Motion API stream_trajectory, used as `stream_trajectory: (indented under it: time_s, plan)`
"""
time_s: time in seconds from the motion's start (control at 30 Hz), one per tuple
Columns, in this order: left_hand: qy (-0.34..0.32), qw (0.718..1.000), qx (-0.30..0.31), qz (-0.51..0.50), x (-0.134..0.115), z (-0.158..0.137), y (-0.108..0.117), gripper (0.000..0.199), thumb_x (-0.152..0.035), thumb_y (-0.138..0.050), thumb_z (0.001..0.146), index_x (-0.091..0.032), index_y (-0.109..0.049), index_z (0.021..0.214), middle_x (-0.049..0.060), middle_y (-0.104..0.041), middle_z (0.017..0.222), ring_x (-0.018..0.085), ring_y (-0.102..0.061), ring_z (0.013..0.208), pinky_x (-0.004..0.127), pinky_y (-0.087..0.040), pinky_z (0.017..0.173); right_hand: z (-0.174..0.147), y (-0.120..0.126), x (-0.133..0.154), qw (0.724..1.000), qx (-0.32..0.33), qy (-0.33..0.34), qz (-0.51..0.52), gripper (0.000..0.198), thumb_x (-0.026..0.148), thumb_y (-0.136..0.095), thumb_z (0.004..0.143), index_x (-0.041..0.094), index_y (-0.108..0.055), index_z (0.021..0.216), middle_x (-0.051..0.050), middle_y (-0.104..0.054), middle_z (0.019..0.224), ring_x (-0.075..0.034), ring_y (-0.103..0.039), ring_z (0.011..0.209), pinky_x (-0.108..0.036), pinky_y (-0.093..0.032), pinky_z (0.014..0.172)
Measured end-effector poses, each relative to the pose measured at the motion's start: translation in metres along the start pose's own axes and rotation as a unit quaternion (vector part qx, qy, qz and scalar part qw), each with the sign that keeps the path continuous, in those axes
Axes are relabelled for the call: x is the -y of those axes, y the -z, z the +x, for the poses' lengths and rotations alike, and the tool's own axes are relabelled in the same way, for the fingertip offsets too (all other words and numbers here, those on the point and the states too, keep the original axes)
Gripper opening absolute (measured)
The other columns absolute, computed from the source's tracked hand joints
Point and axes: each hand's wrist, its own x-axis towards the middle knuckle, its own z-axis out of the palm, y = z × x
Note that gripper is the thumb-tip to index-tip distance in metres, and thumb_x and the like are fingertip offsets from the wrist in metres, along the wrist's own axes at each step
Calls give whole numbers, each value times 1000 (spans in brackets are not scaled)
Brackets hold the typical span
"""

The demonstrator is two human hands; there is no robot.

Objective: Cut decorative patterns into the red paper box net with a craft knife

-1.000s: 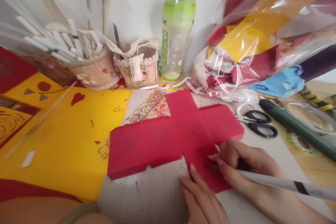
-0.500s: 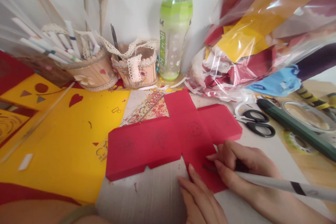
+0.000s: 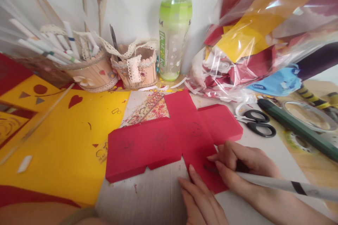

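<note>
A red paper cutout (image 3: 165, 144) shaped like an unfolded box lies on a grey sheet (image 3: 137, 197). Dark line drawings, one of them a smiling face, mark several of its panels. My right hand (image 3: 245, 165) grips a marker pen (image 3: 271, 180) with a pale barrel and a black band; its dark tip meets the panel nearest me. Flat at that panel's left edge rests my left hand (image 3: 202, 197), its fingers stretched out, holding nothing.
Yellow paper (image 3: 66, 140) covers the left side, with a white eraser-like piece (image 3: 25, 164) on it. Black-handled scissors (image 3: 260, 122), a green cutter-like tool (image 3: 298, 130) and a tape roll (image 3: 308, 115) lie right. Behind stand a bottle (image 3: 174, 38), pen baskets (image 3: 91, 72) and a plastic bag of scraps (image 3: 237, 66).
The view has shifted very slightly. Both hands stay in nearly the same place, with the pen tip still on the near red panel.
</note>
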Motion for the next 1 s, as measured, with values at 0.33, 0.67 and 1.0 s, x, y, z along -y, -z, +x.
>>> stream_trajectory:
  time_s: [0.33, 0.67, 1.0]
  plan:
    - [-16, 999, -28, 41, 2, 1, -6, 19, -13, -51, 85, -3, -66, 91, 12, -70, 93, 18, -67, 66, 37, -57, 70, 0, 1, 0, 1000, 6, -1, -2, 30, 21, -47, 80, 24, -27, 57, 7, -37, 46, -10, -33, 43, -23, -34, 42]
    - [-11, 999, -34, 38, 4, 3, -4, 18, -11, -51, 85, -1, -66, 87, 11, -71, 83, 15, -64, 56, 31, -57, 60, 0, 1, -3, 999, 6, -21, 28, 29, 21, -46, 80, 25, -27, 59, 6, -36, 49, -11, -33, 46, -24, -36, 43]
    - [-2, 999, -30, 26, 0, 0, -6, 17, -12, -53, 85, -3, -65, 93, 11, -70, 93, 17, -67, 66, 34, -58, 67, 1, 0, -6, 999, -7, -24, 37, 27, 24, -45, 81, 26, -29, 59, 6, -38, 49, -12, -35, 46, -30, -48, 50]
